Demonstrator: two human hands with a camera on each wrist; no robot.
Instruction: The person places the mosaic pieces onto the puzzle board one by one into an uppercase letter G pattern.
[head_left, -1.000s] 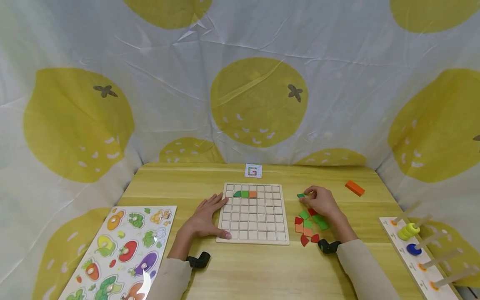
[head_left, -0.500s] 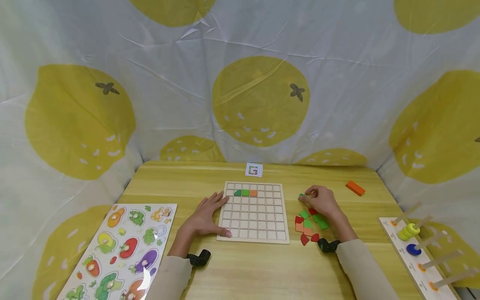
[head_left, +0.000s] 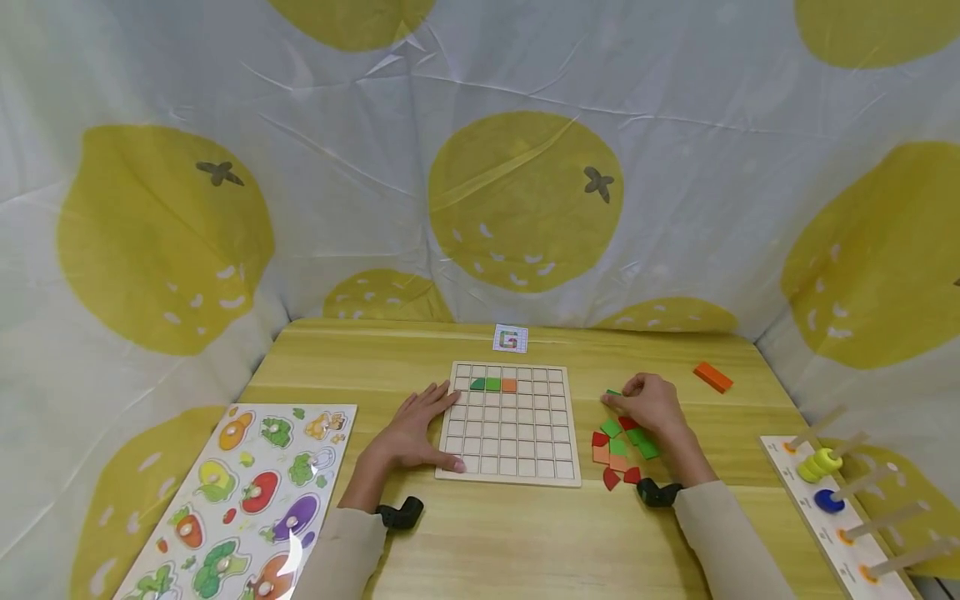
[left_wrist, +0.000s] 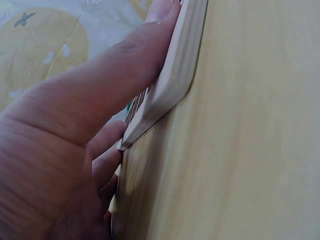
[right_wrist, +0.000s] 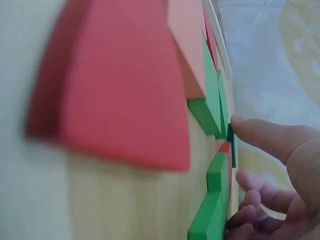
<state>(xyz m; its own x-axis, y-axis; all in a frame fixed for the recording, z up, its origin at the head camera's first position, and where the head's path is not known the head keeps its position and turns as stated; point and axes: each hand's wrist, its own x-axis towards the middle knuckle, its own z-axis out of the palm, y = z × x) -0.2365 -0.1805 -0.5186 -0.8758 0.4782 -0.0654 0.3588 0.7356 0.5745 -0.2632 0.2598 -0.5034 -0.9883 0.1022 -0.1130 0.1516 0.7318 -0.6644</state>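
Note:
A wooden grid board [head_left: 510, 433] lies mid-table. In one of its upper rows sit a dark green rounded tile [head_left: 477, 384], a light green square tile [head_left: 492, 384] and an orange square tile [head_left: 509, 386]. My left hand [head_left: 415, 433] rests spread along the board's left side, thumb on its near corner; the thumb [left_wrist: 115, 70] also shows in the left wrist view. Right of the board, my right hand [head_left: 647, 404] pinches a dark green tile [right_wrist: 231, 145] between thumb and fingers at the table surface. Its fingers partly cover that tile. Just nearer lies a cluster of loose tiles [head_left: 617, 447].
A pattern card [head_left: 511, 338] lies behind the board. An orange block [head_left: 713, 377] is at the back right. A vegetable puzzle board [head_left: 247, 500] fills the left side; a peg stand with rings [head_left: 828, 500] stands on the right. Lemon-print cloth [head_left: 525, 200] surrounds the table.
My right hand has shifted slightly to the right with the dark green tile, which its fingers now cover more. The left hand stays on the board. The head view has moved a little.

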